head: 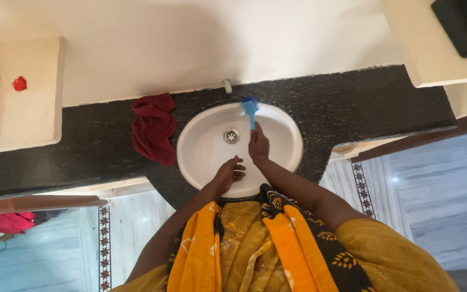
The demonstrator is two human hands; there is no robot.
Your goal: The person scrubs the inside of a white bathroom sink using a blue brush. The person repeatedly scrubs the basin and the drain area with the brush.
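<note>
**Scrubbing basin, far rim**

Blue brush [250,106] sits on the white basin's [201,162] far rim, near the tap [227,85]. Right hand [258,147] fingers clamped on its handle. Left hand [229,172], fingers loosely apart, rests inside near edge. Suggest short, firm strokes; keep left braced.

- The white basin [201,146], at frame centre, has bare room in its left half, around the drain [232,135].
- Its right half is taken up: the right hand [258,147] grips a blue brush [250,110] that reaches to the upper rim.
- The left hand [229,174] rests, fingers spread, on the lower inner wall, blocking the near rim.
- A tap [227,85] stands just above the basin's top edge.
- A crumpled red cloth [153,128] lies on the dark counter [363,108] just left of the basin.
- Right of the basin the counter lies bare to the frame's right.
</note>
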